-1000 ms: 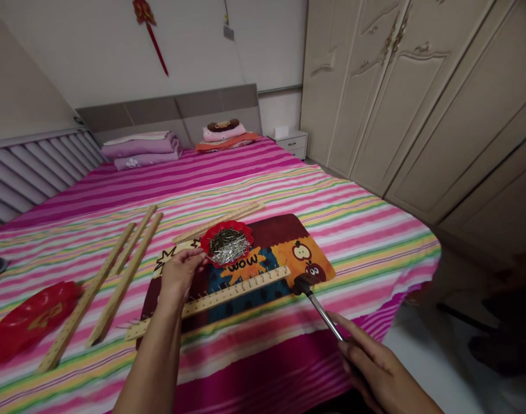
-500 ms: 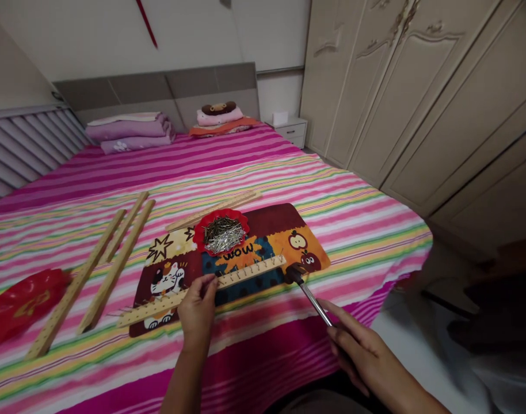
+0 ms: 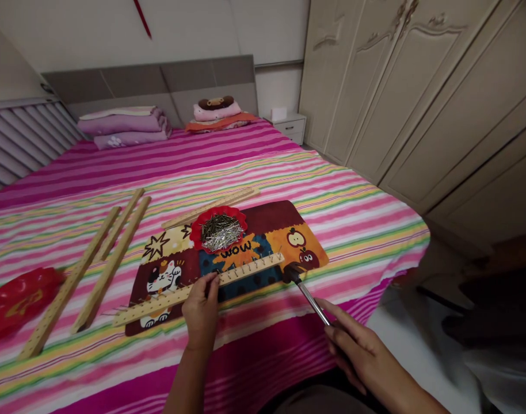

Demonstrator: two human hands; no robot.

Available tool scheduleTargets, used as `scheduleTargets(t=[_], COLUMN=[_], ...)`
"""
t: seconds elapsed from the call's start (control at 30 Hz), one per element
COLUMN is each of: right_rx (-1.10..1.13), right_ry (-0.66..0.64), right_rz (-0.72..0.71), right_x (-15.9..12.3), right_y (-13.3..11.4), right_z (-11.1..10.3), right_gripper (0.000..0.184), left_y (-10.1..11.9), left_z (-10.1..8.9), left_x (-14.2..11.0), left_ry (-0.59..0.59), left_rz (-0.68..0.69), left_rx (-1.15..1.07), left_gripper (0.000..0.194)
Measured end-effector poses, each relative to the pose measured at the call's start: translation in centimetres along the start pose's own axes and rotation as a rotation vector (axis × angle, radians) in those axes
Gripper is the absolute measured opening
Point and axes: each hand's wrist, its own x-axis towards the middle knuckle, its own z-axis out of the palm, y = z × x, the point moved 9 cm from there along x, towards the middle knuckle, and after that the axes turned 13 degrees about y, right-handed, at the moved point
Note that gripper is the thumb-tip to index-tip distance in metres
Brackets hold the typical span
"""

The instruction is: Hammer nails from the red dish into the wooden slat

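A long wooden strip (image 3: 246, 269) with rows of holes lies across a patterned mat (image 3: 286, 221), and several nails stand up from it, tilted various ways. My left hand (image 3: 200, 310) is closed in a pinch over the middle of the strip, on what looks like a nail, mostly hidden by the fingertips. My right hand (image 3: 358, 351) is wrapped round the dark grip of a hammer (image 3: 310, 300). Its metal shaft slants up to a dark head beside the strip's right end. Behind the strip, a red scalloped bowl (image 3: 194, 233) holds many loose nails, some dark, some silvery.
More wooden strips (image 3: 110, 270) lie on the striped bedspread (image 3: 353, 213) at left, and others (image 3: 211, 208) behind the bowl. A red plate (image 3: 21, 299) is at far left. Folded bedding (image 3: 125, 123) rests near the headboard. A wardrobe (image 3: 401, 103) stands at right.
The view has shifted slightly. My left hand still pinches at the strip's middle, and the hammer in my right hand keeps its place beside the strip's right end.
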Motion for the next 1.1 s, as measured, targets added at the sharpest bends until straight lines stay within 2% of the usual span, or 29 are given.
scheduleTargets(t=[0.1,0.17,0.33,0.53,0.67,0.93,1.1], right_rx=[-0.01,-0.037,-0.114,-0.102,-0.161,-0.282,-0.183], right_ry=[-0.045,-0.109,-0.262,-0.376,-0.405,-0.424,-0.4], right_rz=[-0.012,-0.051,-0.227,-0.298,-0.373,-0.453,-0.389], right_x=[-0.1,0.0,0.4,0.6,0.8,0.7,0.3], right_y=[-0.2,-0.6,-2.8,-5.1,-6.2,-7.0,-6.7], right_z=[0.5,1.2,4.7,10.0,12.2,13.8,11.7], right_gripper=[0.063,0.062,0.055,0.044,0.042,0.043,0.042], left_y=[-0.6,-0.8,-1.3,-1.5,-1.8,-2.2,-2.5], left_z=[0.1,0.2,0.5,0.5,0.5,0.7,0.6], left_x=[-0.4,-0.6,-1.0,-0.8,-0.8,-0.9,-0.8], left_ry=[0.002,0.006,-0.01,-0.018,-0.029,-0.062,-0.035], left_rz=[-0.138,-0.182,-0.224,-0.233,-0.223,-0.188,-0.2], left_rx=[-0.031,-0.048,-0.014,-0.013,-0.032,0.001,-0.036], left_gripper=[0.034,0.033,0.03,0.029,0.028,0.025,0.026])
